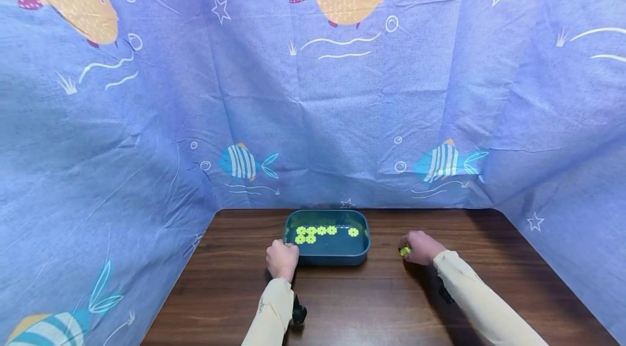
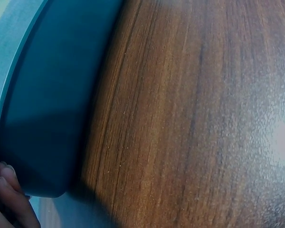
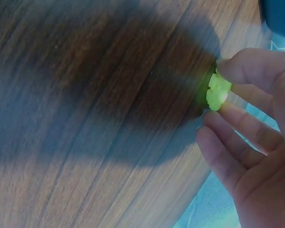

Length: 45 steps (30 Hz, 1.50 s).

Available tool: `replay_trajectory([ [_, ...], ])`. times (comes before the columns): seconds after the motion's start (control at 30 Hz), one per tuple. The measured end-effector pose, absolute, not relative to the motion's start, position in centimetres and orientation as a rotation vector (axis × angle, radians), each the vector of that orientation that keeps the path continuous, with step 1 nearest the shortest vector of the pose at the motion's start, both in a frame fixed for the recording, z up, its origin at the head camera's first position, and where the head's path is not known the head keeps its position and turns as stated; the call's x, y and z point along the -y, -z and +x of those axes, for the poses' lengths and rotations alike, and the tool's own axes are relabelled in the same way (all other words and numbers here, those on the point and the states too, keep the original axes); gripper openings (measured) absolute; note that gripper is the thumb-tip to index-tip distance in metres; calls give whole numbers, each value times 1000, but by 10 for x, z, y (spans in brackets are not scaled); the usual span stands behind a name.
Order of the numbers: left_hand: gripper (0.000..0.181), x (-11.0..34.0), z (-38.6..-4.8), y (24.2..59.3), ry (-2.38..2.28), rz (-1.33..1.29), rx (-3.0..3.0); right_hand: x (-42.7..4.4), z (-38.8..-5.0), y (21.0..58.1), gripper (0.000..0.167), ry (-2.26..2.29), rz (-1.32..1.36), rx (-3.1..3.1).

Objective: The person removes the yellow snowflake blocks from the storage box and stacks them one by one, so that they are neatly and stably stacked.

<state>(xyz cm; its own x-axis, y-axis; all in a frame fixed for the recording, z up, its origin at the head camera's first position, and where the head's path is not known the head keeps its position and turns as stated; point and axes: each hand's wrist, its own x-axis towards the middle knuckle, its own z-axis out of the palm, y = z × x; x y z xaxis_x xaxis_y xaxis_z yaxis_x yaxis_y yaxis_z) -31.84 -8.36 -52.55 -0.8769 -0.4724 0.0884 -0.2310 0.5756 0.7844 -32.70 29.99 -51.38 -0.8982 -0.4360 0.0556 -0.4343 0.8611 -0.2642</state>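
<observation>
Behind the dark teal tray point(image 1: 332, 260), a blue cloth point(image 1: 332, 107) printed with fish hangs as a backdrop; under and around it spreads a dark wood-grain table point(image 1: 352, 302). The tray is the one container in sight, holding seven yellow-green flower-shaped pieces point(image 1: 311, 231): four in a row toward its far side, two in front of that row's left end, and one apart to the right. Well off the tray's right side, the person's right hand point(image 1: 420, 248) pinches another flower piece point(image 3: 218, 90) between thumb and fingers; whether it touches the wood cannot be told. At the tray's near-left corner, the left hand point(image 1: 282, 260) grips the rim with bent fingers, seemingly steadying it. The step in hand looks like moving a piece between table and tray, though the direction is unclear. If it is bound inward, the next move calls for carrying it leftward over the rim and releasing it among the others.
</observation>
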Motion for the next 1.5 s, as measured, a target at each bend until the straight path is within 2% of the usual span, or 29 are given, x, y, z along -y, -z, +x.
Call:
replay_trajectory([
  [0.3, 20, 83, -318, 527, 1199, 579, 2522, -296, -327, 515, 20, 450, -592, -2989],
  [0.6, 21, 82, -319, 523, 1192, 574, 2505, -301, -330, 511, 17, 419, -777, -2996],
  [0.83, 22, 82, -318, 524, 1185, 577, 2518, -294, -330, 512, 22, 382, -592, -2970],
  [1.2, 20, 82, -319, 524, 1181, 609, 2517, -291, -327, 512, 25, 371, -533, -2993],
  [1.43, 20, 82, -319, 524, 1192, 596, 2532, -278, -334, 497, 43, 366, -534, -3081],
  [1.5, 20, 83, -319, 525, 1195, 593, 2531, -266, -340, 487, 40, 378, -544, -3121],
])
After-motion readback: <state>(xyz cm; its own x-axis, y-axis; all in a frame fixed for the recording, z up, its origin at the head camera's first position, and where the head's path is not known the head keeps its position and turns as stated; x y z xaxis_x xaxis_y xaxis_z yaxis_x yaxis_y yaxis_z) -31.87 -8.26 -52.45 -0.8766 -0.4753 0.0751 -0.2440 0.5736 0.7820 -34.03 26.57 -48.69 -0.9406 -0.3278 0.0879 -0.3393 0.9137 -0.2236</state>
